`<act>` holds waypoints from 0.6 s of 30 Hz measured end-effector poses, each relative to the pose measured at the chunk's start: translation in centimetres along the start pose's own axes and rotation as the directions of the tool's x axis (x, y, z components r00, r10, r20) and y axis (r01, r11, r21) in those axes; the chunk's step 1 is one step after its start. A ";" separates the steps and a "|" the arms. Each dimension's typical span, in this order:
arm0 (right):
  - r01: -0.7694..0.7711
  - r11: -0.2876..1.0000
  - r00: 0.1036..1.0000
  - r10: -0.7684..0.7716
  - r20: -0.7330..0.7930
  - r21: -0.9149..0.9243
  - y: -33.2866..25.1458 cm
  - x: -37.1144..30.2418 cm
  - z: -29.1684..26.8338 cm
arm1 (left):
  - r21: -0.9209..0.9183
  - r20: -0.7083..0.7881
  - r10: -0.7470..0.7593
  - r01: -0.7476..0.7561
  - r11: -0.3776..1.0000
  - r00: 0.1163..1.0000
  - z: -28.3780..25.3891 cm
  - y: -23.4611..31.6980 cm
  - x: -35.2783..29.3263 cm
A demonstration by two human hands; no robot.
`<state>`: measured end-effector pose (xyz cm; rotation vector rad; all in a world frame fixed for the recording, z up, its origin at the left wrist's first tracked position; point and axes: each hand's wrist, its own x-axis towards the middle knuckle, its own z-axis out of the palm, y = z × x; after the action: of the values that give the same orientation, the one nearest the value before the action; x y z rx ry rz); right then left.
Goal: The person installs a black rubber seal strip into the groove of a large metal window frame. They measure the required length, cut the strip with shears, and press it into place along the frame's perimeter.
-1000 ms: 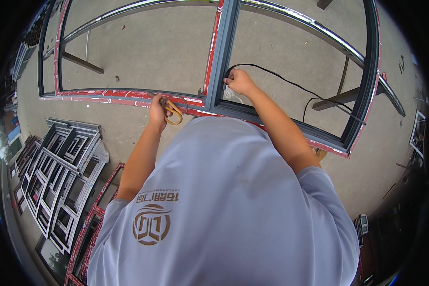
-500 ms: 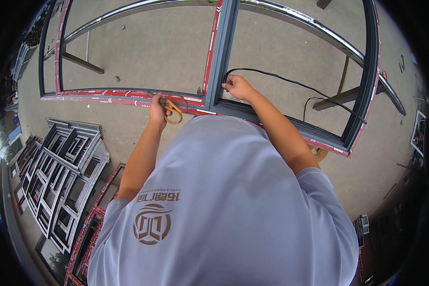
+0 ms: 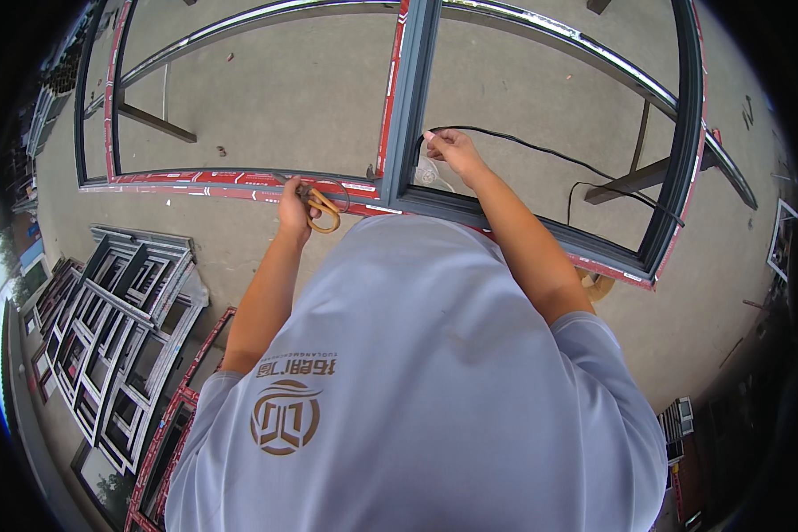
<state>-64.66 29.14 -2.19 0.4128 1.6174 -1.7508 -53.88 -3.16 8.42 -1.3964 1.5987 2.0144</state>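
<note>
A large dark grey window frame with red protective film lies in front of me, divided by a middle bar. My right hand pinches a thin black rubber sealing strip beside that bar. From my fingers the strip bends down along the bar on one side and trails loosely across the right opening to the frame's right side on the other. My left hand is closed around scissors with yellow-orange handle loops, resting at the frame's near edge. The scissors' blades are mostly hidden by my fingers.
Metal support rails run beneath the frame, with legs reaching the concrete floor. Stacked window frames lie at the left, with red-filmed profiles nearer me. A round tan object shows below the frame's near right edge.
My right hand has moved slightly up and right, away from the middle bar, drawing the strip with it. A pale, clear thing below it is more exposed. My left hand stays put with the scissors.
</note>
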 end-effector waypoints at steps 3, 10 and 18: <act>-0.037 0.988 0.997 0.046 -0.061 0.149 -1.4 1.1 -0.9 | 0.003 0.015 0.001 -0.001 1.000 1.000 0.0 0.1 0.0; 0.199 0.968 0.975 -0.181 0.127 -0.149 -3.4 3.5 -0.5 | 0.033 0.008 -0.005 0.005 0.999 1.000 0.0 0.0 0.2; 0.230 0.806 0.960 -0.098 0.261 -0.545 -4.2 3.3 -0.2 | 0.035 0.057 -0.007 0.005 0.999 0.998 -0.5 0.0 0.5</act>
<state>-69.89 28.30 -1.28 -0.2138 1.9492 -1.2702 -53.86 -3.73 8.03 -1.3179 1.5955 1.9944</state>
